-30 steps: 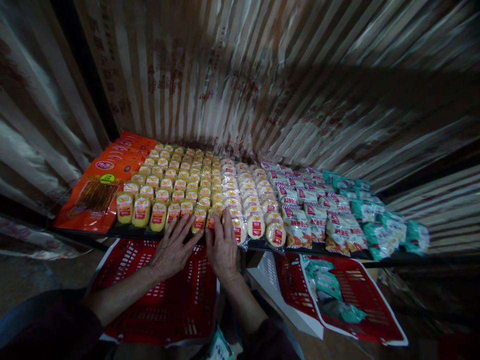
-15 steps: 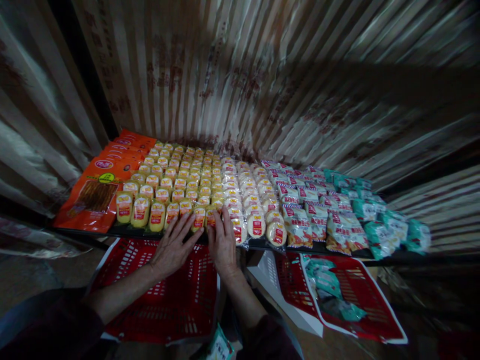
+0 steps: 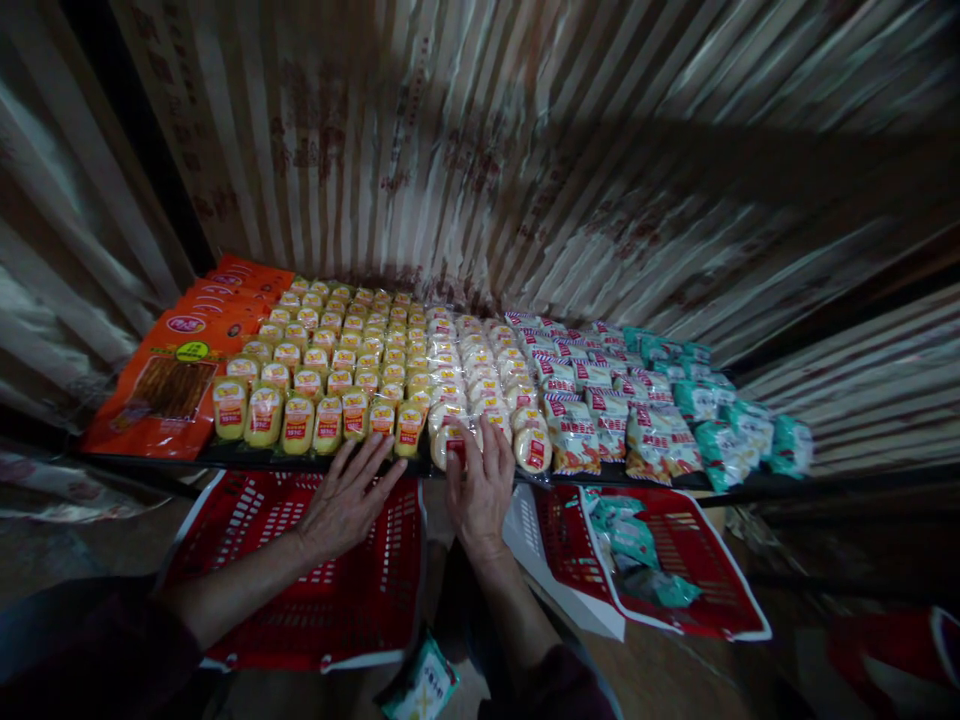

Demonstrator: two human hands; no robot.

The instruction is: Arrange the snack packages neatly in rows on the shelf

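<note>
A shelf (image 3: 240,458) holds rows of wrapped snacks. My left hand (image 3: 346,500) is open, its fingers stretched out at the front of the yellow wrapped cakes (image 3: 328,425). Its fingertips reach the lower part of a front cake; firm contact is hard to tell. My right hand (image 3: 480,492) lies open against the front of the white round wrapped cakes (image 3: 533,450), its spread fingers partly covering the front ones. Neither hand grips anything.
Orange snack bags (image 3: 161,385) lie at the shelf's left end. White-and-red bags (image 3: 574,435) and green packets (image 3: 724,455) stand on the right. Below are a red basket (image 3: 300,620) and another red basket (image 3: 712,560) with green packets. A green packet (image 3: 426,685) lies on the floor.
My right hand has moved right, from the yellow cakes to the white round ones. The left hand stays by the yellow cakes. The view has shifted slightly right.
</note>
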